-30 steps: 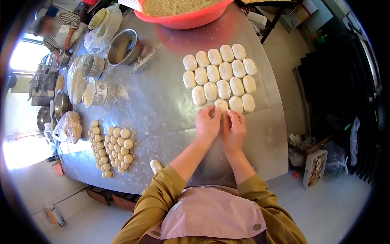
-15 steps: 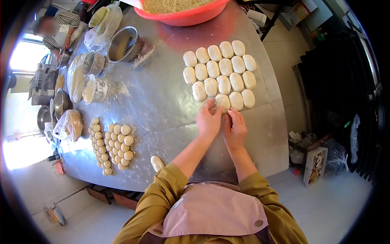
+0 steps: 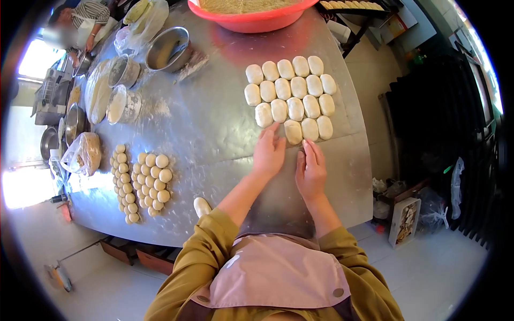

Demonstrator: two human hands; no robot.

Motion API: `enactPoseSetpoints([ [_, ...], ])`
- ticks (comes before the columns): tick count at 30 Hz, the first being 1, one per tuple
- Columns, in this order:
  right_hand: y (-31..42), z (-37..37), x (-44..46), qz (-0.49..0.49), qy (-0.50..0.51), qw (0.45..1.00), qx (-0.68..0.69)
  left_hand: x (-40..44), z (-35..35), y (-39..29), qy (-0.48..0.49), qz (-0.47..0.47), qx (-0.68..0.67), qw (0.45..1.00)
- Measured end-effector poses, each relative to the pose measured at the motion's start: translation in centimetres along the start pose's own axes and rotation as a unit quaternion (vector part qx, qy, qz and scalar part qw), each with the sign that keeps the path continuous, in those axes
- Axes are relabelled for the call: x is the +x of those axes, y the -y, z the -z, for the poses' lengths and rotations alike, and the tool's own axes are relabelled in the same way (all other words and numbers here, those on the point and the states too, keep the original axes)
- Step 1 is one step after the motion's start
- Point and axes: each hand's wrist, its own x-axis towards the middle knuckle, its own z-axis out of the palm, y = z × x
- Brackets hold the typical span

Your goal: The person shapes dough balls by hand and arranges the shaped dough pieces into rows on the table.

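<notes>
The left hand (image 3: 269, 152) is open: index finger extended, thumb apart from it, tips just beside the near-left dough piece (image 3: 293, 131). The right hand (image 3: 311, 168) points forward, fingers side by side, thumb slightly apart, with its tips at the near edge of the same piece; whether either hand touches it cannot be told. This piece ends the nearest row of a dough block (image 3: 295, 108) — that row holds three pieces, and the rows behind it are longer.

To the block's right, a strip of the steel table (image 3: 345, 176) runs to the table edge. To its left, a wide stretch of steel separates it from the flour tubs. Between the forearms, the surface reaches back to the apron (image 3: 278, 273). A lone oblong piece (image 3: 202, 206) lies beside the left sleeve (image 3: 206, 241), near the front edge.

Block pieces: pale, smooth, rounded oblongs, set close. Farther left, dough balls (image 3: 152, 182) lie in two tight clusters. Table: grey metal, reflective, with white flour smears. Upper left: flour tubs (image 3: 124, 104) and a round metal bowl (image 3: 168, 51). Far side: a glossy red basin (image 3: 257, 21) with grainy, yellowish-brown contents — its reflection tints the steel.
</notes>
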Motion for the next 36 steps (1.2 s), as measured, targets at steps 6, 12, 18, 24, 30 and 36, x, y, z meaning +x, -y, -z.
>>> enactPoseSetpoints([
  [6,-0.3,-3.1,2.8,0.097,0.188,0.964,-0.161,-5.7,8.7,3.1,-0.046,0.067,-0.014,0.997],
  [12,3.3,-3.4,1.4,0.089,0.146,0.985,-0.032,-15.0,20.9,12.1,-0.287,0.035,-0.102,0.952],
  [18,13.4,-6.7,-7.5,-0.015,0.349,0.849,0.396,-19.4,20.7,14.7,-0.303,0.037,-0.351,0.885],
  [24,16.7,-11.7,-14.0,-0.169,0.358,0.747,0.534,-19.3,18.0,14.5,-0.268,-0.007,-0.383,0.884],
  [30,17.3,-13.5,-16.3,-0.255,0.282,0.714,0.588,-18.9,18.8,14.1,-0.255,0.033,-0.455,0.853],
  [36,16.0,-11.3,-15.1,-0.312,0.249,0.711,0.578,-17.7,22.8,13.8,-0.09,-0.065,0.095,0.989],
])
